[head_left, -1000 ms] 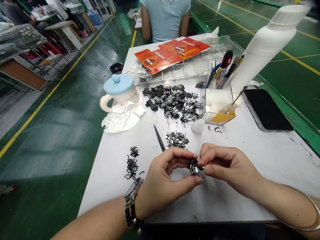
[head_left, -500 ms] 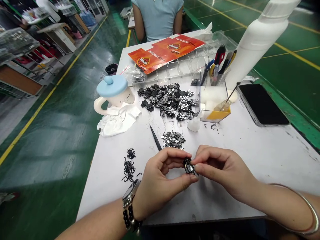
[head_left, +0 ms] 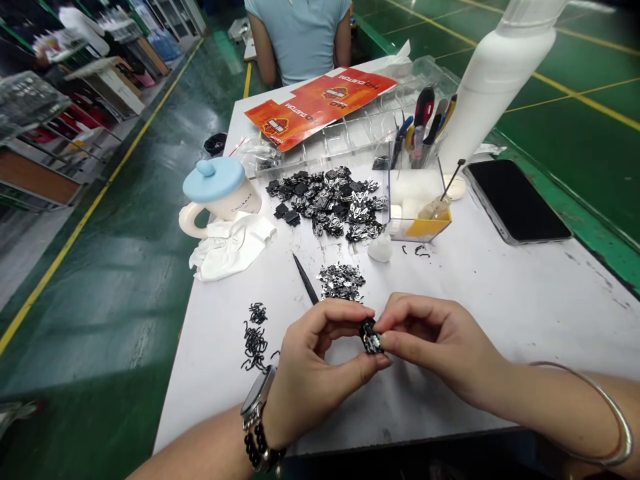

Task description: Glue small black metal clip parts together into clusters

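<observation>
Turned the small black-and-silver part [head_left: 371,339] slightly since the earlier frame, now holding it over the bench [head_left: 500,293] in a part-width grip between thumb and forefinger of left hand [head_left: 315,377], pinching its right edge in near-closed fingertips of right hand [head_left: 445,340], with long axis unclear at this size.

Bare white tabletop [head_left: 560,313] is stretching wide to the right of the right hand [head_left: 440,340], up to the flat black-screened phone [head_left: 517,200]. Ahead of the left hand [head_left: 317,373], a low heap of tiny silver pieces [head_left: 341,281] is blocking the way, a slim black pointed tool [head_left: 305,278] lying beside it. Beyond, a broad pile of black-and-silver parts [head_left: 325,200] is filling the middle, a clear plastic box [head_left: 431,228] closing its right side. Thin curved black pieces [head_left: 255,341] are crowding the left hand's outer side; a narrow bare strip is running between them and the tool.
</observation>
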Demonstrator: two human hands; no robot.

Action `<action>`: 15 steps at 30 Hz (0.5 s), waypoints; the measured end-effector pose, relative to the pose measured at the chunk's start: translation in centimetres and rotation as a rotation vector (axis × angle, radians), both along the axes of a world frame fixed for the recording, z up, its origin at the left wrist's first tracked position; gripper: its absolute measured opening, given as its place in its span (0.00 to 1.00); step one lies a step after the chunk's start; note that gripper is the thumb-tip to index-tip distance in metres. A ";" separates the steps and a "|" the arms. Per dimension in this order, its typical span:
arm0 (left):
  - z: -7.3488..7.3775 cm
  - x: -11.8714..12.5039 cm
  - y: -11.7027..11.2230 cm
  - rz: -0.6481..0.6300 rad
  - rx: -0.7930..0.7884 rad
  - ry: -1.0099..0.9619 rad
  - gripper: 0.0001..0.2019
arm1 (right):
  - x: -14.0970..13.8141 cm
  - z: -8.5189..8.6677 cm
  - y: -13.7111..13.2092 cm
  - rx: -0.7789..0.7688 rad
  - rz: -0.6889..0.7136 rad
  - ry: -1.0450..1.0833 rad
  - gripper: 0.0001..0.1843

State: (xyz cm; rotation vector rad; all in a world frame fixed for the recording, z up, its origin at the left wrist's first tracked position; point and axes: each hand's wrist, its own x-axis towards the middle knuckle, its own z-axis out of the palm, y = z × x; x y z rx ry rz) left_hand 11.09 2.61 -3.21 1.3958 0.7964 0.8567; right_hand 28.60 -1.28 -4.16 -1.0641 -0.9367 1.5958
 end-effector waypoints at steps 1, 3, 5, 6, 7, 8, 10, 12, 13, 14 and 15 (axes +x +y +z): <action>0.0 0.0 0.0 -0.002 -0.001 -0.004 0.19 | 0.0 0.0 0.0 0.003 0.002 -0.003 0.04; 0.0 0.0 0.0 -0.004 -0.008 -0.012 0.19 | 0.0 0.0 0.0 0.007 0.011 -0.011 0.04; 0.0 0.0 0.0 -0.003 -0.013 -0.014 0.19 | 0.1 0.0 0.0 0.013 0.018 -0.020 0.04; 0.1 0.0 0.0 -0.001 -0.015 -0.012 0.19 | 0.1 -0.1 -0.1 0.018 0.017 -0.022 0.04; 0.1 0.0 0.0 0.001 -0.016 -0.010 0.19 | 0.1 -0.1 -0.1 0.023 0.014 -0.024 0.05; 0.1 0.0 0.0 0.002 -0.018 -0.007 0.19 | 0.1 -0.1 0.0 0.030 0.010 -0.026 0.05; 0.2 0.0 0.0 0.002 -0.017 -0.008 0.19 | 0.1 -0.1 0.0 0.041 0.006 -0.030 0.05; 0.2 0.1 0.0 0.001 -0.018 -0.008 0.18 | 0.1 -0.1 0.0 0.047 0.005 -0.039 0.04; 0.2 0.1 0.0 0.001 -0.020 -0.008 0.18 | 0.1 -0.1 0.0 0.048 0.004 -0.044 0.05; 0.2 0.1 0.0 0.001 -0.023 -0.008 0.18 | 0.2 -0.1 0.0 0.048 0.001 -0.048 0.05; 0.2 0.1 0.0 0.001 -0.026 -0.008 0.18 | 0.2 -0.1 0.0 0.049 -0.002 -0.051 0.05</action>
